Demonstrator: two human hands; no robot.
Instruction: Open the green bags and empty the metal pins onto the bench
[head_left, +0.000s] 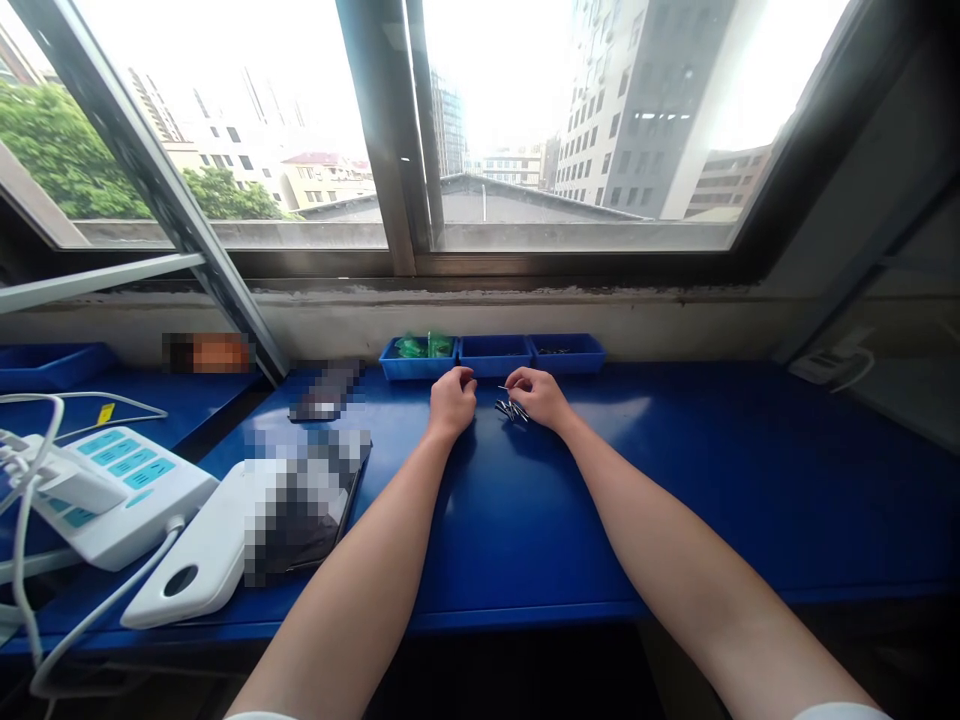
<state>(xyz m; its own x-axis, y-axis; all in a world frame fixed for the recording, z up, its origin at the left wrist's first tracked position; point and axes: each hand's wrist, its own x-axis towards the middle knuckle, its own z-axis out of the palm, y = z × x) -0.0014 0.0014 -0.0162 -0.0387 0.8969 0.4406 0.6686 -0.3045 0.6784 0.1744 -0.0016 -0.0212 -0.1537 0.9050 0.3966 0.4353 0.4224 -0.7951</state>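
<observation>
Blue table (pixel 517 530): right hand (pixel 541 398) pinches a thin piece (pixel 503 388), droppable if held loosely; left hand (pixel 452 404) curls, contents unclear

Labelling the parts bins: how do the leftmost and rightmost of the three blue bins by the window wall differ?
Contents: left bin holds bright green items; right bin holds small dark pieces.
Fill: left bin's contents reach about rim height; right bin's lie low.
Shared: both blue, open-topped, similar in shape, at opposite ends of one row.
</observation>
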